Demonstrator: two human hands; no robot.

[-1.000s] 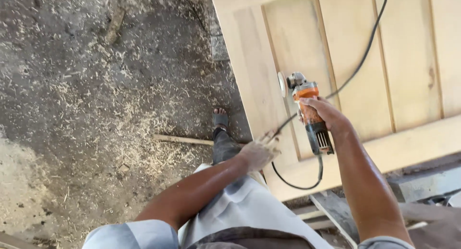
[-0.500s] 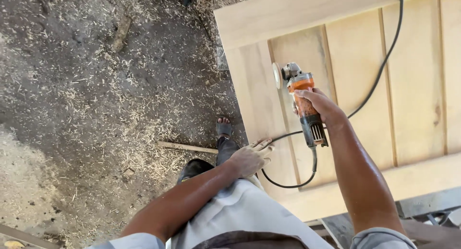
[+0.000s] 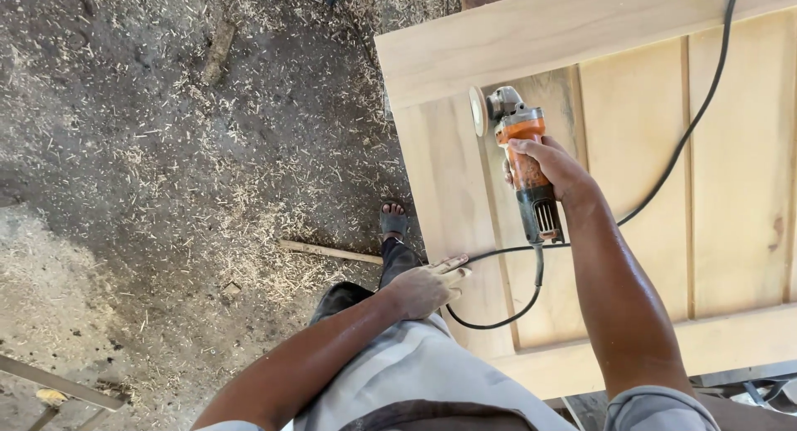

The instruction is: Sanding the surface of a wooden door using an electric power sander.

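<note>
Grinder (image 3: 525, 161) moved up, door (image 3: 631, 149) edge

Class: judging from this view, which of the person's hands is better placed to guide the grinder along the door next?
Probably the right hand: it grips the grinder, disc at the door. The left hand rests flat at the door's edge by the cord.

Wooden door panel (image 3: 631, 149) cut off by top and right edges; near corner hidden behind right forearm. Black cord (image 3: 664, 173) leaves frame at top right, plug end unseen. Angle grinder (image 3: 523, 161) grip covered by right hand (image 3: 552, 169). Metal frame (image 3: 58, 385) at near left cropped. Foot (image 3: 393, 219) partly hidden under door edge. Shoulders cut off by near edge.
</note>
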